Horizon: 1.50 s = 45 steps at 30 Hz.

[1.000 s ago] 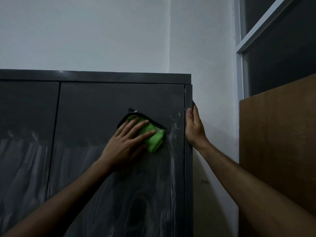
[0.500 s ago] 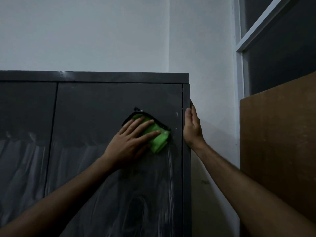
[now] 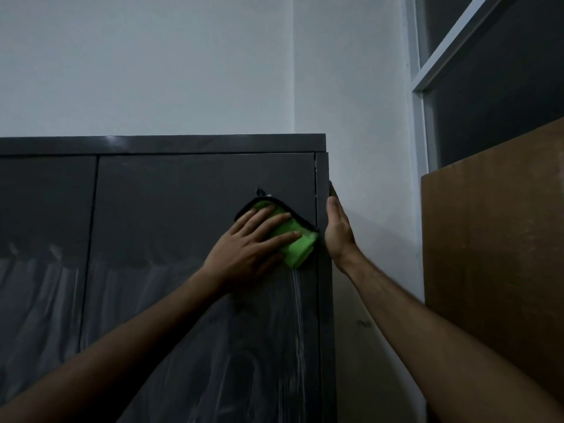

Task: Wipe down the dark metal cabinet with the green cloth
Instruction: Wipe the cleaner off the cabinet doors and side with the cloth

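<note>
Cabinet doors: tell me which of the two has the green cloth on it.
The right-hand door, beside the cabinet's right edge. The left hand presses the green cloth flat on it; the left-hand door has only pale streaks.

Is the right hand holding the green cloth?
No, the left hand presses the cloth on the cabinet; the right hand rests on its side edge.

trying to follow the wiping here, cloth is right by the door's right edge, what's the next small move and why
Probably drag the green cloth straight down under the left hand. It sits at the door's right edge, and a pale streak runs down the cabinet just below it. The right hand rests on the cabinet's side, steadying it.
</note>
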Motion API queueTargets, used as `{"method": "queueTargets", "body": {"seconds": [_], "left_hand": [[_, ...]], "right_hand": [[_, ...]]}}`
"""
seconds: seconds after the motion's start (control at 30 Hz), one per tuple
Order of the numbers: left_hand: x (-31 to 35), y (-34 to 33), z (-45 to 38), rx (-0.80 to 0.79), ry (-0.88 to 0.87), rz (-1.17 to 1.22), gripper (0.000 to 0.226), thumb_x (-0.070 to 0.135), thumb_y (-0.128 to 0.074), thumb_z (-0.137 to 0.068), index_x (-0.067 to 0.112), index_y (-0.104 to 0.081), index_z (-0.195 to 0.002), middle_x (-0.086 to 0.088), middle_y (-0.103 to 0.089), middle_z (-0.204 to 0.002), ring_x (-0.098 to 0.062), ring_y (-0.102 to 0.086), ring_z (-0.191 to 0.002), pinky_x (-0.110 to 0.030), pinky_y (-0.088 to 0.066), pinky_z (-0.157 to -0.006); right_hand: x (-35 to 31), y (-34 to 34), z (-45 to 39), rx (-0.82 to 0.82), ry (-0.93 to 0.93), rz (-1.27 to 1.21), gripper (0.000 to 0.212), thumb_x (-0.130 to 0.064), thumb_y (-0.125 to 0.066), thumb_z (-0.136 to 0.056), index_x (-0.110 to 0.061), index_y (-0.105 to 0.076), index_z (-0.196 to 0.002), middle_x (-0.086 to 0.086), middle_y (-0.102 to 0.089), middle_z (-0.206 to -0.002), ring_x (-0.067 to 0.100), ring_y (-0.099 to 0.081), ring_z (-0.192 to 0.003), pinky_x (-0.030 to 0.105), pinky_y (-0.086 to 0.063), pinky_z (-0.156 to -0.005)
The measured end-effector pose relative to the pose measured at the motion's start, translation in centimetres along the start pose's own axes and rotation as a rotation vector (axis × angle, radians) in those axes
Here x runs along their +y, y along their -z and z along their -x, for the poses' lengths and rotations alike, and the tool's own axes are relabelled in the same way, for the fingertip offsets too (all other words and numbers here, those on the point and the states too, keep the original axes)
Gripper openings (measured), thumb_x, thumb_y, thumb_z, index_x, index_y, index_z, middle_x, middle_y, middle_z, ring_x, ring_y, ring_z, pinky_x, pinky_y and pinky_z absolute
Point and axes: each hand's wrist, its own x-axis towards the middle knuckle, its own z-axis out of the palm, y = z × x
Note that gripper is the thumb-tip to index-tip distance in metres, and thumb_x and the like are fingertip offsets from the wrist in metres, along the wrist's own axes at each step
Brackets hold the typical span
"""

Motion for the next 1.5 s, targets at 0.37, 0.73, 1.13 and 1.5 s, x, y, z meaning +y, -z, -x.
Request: {"method": "queueTargets", "body": {"seconds": [0.37, 0.73, 1.13, 1.5], "left_hand": [[3.6, 0.0, -4.5, 0.066, 0.168, 0.105, 0.053, 0.045, -0.038, -0.103, 0.029, -0.052, -0.151, -0.006, -0.041, -0.164, -0.037, -0.029, -0.154, -0.052, -0.017, -0.127], [2.8, 1.0, -4.9, 0.114, 0.477, 0.167, 0.052, 0.039, -0.052, -0.103, 0.032, -0.047, -0.154, -0.007, -0.033, -0.167, -0.036, -0.019, -0.157, -0.055, -0.014, -0.128], [2.5, -0.5, 3.3, 0.149, 0.460, 0.100, 0.050, 0.041, -0.050, -0.101, 0.031, -0.054, -0.150, -0.008, -0.041, -0.162, -0.038, -0.031, -0.152, -0.054, -0.022, -0.125], [4.7, -1.5, 10.0, 0.050, 0.225, 0.078, 0.049, 0.043, -0.046, -0.104, 0.031, -0.053, -0.151, -0.008, -0.041, -0.163, -0.038, -0.035, -0.151, -0.055, -0.029, -0.123]], "right_hand": [[-0.8, 1.3, 0.1, -0.118, -0.039, -0.074, 0.045, -0.029, -0.028, -0.112, -0.017, -0.040, -0.154, 0.003, -0.046, -0.154, 0.009, -0.044, -0.133, 0.018, -0.037, -0.111], [-1.3, 0.2, 0.9, -0.047, -0.025, -0.053, 0.049, -0.033, -0.023, -0.112, -0.017, -0.031, -0.158, -0.001, -0.033, -0.163, 0.005, -0.029, -0.145, 0.023, -0.023, -0.121], [-1.4, -0.7, 1.4, 0.043, 0.032, 0.016, 0.048, -0.029, -0.022, -0.113, -0.015, -0.031, -0.158, 0.000, -0.034, -0.162, 0.011, -0.030, -0.149, 0.034, -0.022, -0.126], [-0.4, -1.9, 2.2, 0.224, 0.063, 0.232, 0.047, -0.032, -0.029, -0.111, -0.021, -0.034, -0.156, 0.004, -0.037, -0.159, 0.023, -0.037, -0.143, 0.034, -0.030, -0.118]]}}
